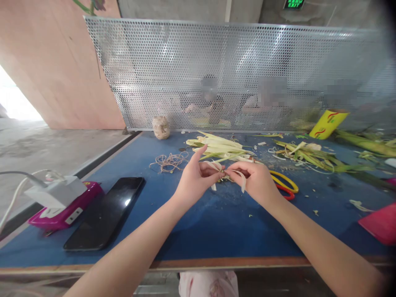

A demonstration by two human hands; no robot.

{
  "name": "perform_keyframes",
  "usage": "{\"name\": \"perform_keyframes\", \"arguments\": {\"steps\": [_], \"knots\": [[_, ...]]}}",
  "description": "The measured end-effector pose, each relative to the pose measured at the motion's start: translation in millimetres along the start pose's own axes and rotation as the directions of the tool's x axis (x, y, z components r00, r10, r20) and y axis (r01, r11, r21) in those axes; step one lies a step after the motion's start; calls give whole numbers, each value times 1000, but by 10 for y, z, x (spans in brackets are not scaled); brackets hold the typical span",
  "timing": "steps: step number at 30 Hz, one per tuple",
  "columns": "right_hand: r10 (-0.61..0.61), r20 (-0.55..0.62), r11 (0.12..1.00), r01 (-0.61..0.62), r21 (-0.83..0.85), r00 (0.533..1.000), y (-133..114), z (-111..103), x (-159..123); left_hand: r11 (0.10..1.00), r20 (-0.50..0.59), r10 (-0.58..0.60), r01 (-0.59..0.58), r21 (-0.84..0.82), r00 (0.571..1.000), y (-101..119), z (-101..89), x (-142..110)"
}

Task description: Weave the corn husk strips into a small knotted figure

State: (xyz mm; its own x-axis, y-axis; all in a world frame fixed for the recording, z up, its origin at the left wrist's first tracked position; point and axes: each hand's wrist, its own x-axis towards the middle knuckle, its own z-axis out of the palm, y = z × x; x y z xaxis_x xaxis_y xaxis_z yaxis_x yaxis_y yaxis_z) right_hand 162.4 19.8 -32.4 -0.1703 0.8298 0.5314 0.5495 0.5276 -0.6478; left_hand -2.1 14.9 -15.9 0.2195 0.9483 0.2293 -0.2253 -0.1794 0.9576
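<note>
My left hand (193, 179) and my right hand (258, 181) meet above the middle of the blue table. Both are closed, pinching thin pale strips of corn husk (243, 182) between thumb and fingers; the left thumb and fingers grip the other side of a small knot-like middle, too small to make out fully. Just beyond my hands lies a pile of pale green corn husks (219, 145). Beside my right wrist are scissors with yellow and red handles (288, 183), their blades hidden. A loose tangle of thin brown string (169, 162) rests left of my left hand.
A black phone (105, 214) and a purple power strip (69, 206) with white chargers (57, 192) lie at left. More husks (306, 154), a yellow roll (328, 123) and a red object (380, 222) are at right. Behind a perforated metal screen (185, 53) sit other people.
</note>
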Motion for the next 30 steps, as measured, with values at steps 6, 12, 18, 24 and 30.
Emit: {"name": "perform_keyframes", "arguments": {"steps": [6,12,18,24,30], "knots": [[191,135,982,-190,-18,972,-45,-89,62,995,-42,19,-14,101,999,5,-31,10],[163,547,986,-159,-56,821,9,-259,47,975,-121,27,1,223,992,25,-69,26],[-12,679,990,-88,112,734,-68,-310,12,967,-121,27,4,256,992,-32,-105,47],[-225,532,974,172,149,816,-127,-321,69,971,-137,-19,51,235,990,-28,-98,45],[-233,513,972,180,153,826,-129,-307,36,978,-126,-47,72,197,991,-10,-72,40]]}}
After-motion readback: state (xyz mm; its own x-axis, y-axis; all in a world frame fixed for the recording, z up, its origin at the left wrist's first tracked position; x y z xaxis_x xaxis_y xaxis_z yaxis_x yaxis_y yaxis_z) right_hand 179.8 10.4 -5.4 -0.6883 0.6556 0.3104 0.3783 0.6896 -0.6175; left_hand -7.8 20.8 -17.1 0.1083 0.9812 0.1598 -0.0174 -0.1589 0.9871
